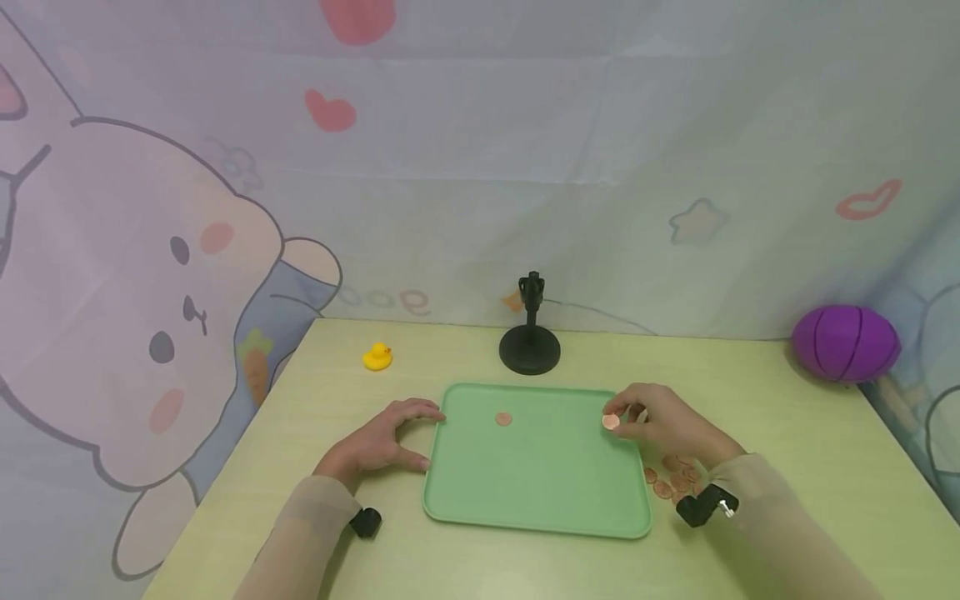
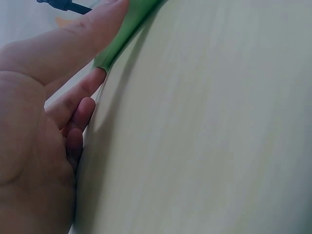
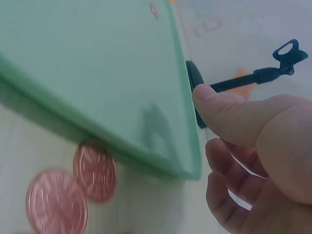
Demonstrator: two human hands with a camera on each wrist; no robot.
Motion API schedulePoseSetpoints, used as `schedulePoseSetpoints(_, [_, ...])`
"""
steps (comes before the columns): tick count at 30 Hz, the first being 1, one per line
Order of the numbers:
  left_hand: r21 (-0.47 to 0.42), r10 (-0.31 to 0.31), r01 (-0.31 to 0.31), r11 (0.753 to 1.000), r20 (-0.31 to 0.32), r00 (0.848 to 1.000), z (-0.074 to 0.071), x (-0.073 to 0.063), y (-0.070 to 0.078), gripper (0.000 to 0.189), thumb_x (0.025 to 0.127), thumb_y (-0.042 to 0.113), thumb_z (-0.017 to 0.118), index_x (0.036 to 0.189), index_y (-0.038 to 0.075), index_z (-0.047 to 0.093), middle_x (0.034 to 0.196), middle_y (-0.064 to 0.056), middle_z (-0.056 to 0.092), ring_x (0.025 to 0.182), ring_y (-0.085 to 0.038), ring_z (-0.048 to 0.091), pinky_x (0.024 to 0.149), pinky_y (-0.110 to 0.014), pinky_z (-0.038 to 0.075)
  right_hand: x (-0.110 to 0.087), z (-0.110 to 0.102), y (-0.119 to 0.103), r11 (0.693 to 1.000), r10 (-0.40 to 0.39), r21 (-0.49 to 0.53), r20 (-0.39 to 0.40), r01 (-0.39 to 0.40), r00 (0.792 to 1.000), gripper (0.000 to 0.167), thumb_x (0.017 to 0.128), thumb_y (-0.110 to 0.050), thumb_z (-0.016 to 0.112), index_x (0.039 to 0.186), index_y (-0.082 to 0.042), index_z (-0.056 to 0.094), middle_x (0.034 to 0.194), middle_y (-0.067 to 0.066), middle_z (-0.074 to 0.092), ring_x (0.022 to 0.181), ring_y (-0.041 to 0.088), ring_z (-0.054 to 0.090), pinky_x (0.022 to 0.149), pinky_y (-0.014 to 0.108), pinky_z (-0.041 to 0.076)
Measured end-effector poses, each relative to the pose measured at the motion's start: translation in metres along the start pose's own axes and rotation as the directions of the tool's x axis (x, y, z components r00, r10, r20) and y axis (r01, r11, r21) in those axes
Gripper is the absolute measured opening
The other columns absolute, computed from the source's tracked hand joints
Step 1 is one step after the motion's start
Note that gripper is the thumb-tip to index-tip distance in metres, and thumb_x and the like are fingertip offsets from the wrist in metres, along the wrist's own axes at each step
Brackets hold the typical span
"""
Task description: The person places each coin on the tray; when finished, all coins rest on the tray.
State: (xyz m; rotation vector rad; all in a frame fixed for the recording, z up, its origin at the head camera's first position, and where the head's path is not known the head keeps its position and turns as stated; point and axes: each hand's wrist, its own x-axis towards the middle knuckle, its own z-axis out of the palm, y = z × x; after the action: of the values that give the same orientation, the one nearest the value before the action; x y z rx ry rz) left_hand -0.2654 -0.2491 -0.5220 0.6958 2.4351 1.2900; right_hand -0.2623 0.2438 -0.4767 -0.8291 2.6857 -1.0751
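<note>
A light green tray (image 1: pixel 540 483) lies on the table. One copper-coloured coin (image 1: pixel 503 419) rests flat in it, towards the back left. My right hand (image 1: pixel 663 421) pinches another copper coin (image 1: pixel 611 422) between thumb and fingers over the tray's back right corner; the right wrist view hides this coin behind the thumb. My left hand (image 1: pixel 386 437) is at the tray's left side, thumb and fingers spread apart with their tips right at the rim. Below my right wrist, several loose coins (image 1: pixel 681 482) lie beside the tray's right edge, two of them large in the right wrist view (image 3: pixel 57 202).
Behind the tray stands a black stand with a round base (image 1: pixel 530 350). A yellow rubber duck (image 1: pixel 378 357) sits at the back left, and a purple ball (image 1: pixel 846 343) at the back right corner. A printed cloth (image 1: pixel 480 167) hangs behind the table.
</note>
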Motion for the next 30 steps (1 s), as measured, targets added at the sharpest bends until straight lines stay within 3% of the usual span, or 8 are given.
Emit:
schedulePoseSetpoints(7, [0.005,0.014,-0.014,1.0,0.003,1.0,0.0,0.0,0.0,0.065,0.077,0.02,0.095,0.136,0.02,0.067,0.153,-0.007,0.051,0.149,-0.036,0.034,0.124,-0.064,0.018,0.018,0.014,-0.014,1.0,-0.001,0.021,0.027,0.0,1.0,0.025,0.095,-0.016,0.08,0.118,-0.008,0.076,0.107,-0.002,0.071,0.088,0.012,0.066,0.073,0.028,0.055])
schedulePoseSetpoints(15, [-0.001,0.005,-0.005,1.0,0.003,1.0,0.0,-0.001,0.002,0.066,0.077,0.019,0.095,0.137,0.019,0.068,0.154,-0.008,0.049,0.15,-0.036,0.032,0.124,-0.063,0.018,0.04,0.032,-0.023,0.997,-0.056,0.051,0.026,0.054,0.998,0.02,0.093,-0.015,0.081,0.112,-0.011,0.078,0.102,-0.002,0.072,0.086,0.013,0.066,0.075,0.028,0.055])
schedulePoseSetpoints(30, [0.005,-0.019,0.019,1.0,0.001,1.0,0.0,-0.001,0.003,0.066,0.077,0.021,0.095,0.137,0.022,0.067,0.156,-0.007,0.048,0.15,-0.036,0.03,0.124,-0.065,0.017,0.072,0.065,-0.035,0.996,-0.091,-0.021,0.024,0.091,0.996,0.01,0.093,-0.012,0.08,0.103,-0.01,0.08,0.097,-0.003,0.076,0.084,0.009,0.065,0.079,0.03,0.055])
